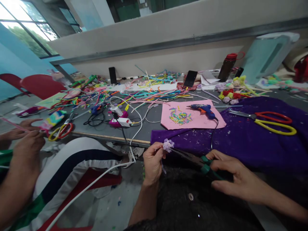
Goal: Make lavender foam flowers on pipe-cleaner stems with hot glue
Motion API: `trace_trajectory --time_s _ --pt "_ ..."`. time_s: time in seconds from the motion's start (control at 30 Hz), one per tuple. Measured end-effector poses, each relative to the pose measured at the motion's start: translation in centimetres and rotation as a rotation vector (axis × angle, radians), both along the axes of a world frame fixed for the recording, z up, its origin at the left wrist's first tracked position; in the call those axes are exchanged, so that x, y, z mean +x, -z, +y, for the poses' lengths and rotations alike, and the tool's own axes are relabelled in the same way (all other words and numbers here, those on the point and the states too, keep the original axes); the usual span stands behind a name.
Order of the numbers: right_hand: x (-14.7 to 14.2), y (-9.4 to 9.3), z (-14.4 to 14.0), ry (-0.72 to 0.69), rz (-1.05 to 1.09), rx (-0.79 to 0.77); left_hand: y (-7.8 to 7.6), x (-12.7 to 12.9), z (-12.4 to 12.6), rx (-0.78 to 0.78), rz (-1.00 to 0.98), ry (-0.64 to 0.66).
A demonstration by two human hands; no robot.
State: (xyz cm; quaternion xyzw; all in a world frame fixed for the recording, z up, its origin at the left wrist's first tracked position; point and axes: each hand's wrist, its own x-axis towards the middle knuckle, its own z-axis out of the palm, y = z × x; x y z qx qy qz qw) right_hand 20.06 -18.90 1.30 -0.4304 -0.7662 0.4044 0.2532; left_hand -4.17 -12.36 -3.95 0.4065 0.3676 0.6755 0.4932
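My left hand [153, 162] pinches a small fuzzy lilac flower [168, 145], apparently of pipe cleaner, between thumb and fingers; a thin lilac strand hangs below it. In my right hand [232, 175] is a pair of green-handled scissors [205, 164], the fingers wrapped round the handles. Their long dark blades point left, with the tips at the flower's edge. Both hands are above my lap, just in front of the table edge. Beyond them, a purple cloth [183, 138] covers part of the table.
A blue glue gun [204, 110] and small coloured clippings [180, 117] lie on pink paper [168, 123]. Large red-and-yellow scissors [271, 120] rest on the cloth. White cables [141, 118] cross the table edge. At left, a co-worker's hands [30, 139] hold a pink strand.
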Motion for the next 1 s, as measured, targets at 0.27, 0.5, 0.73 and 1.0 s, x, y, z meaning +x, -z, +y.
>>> trace_trajectory --time_s 0.27,0.5,0.73,1.0 --pt "0.24 0.08 -0.10 0.002 0.018 -0.006 0.29 -0.08 0.01 0.024 0.102 -0.006" --pt "0.19 0.36 0.07 0.016 0.021 -0.002 0.53 -0.23 -0.07 0.065 0.158 -0.017" --pt "0.14 0.37 0.00 0.020 0.015 -0.005 0.61 -0.31 -0.16 0.102 0.214 -0.030" --pt "0.20 0.59 0.14 0.013 0.045 -0.014 0.58 -0.29 -0.20 0.110 0.265 -0.080"
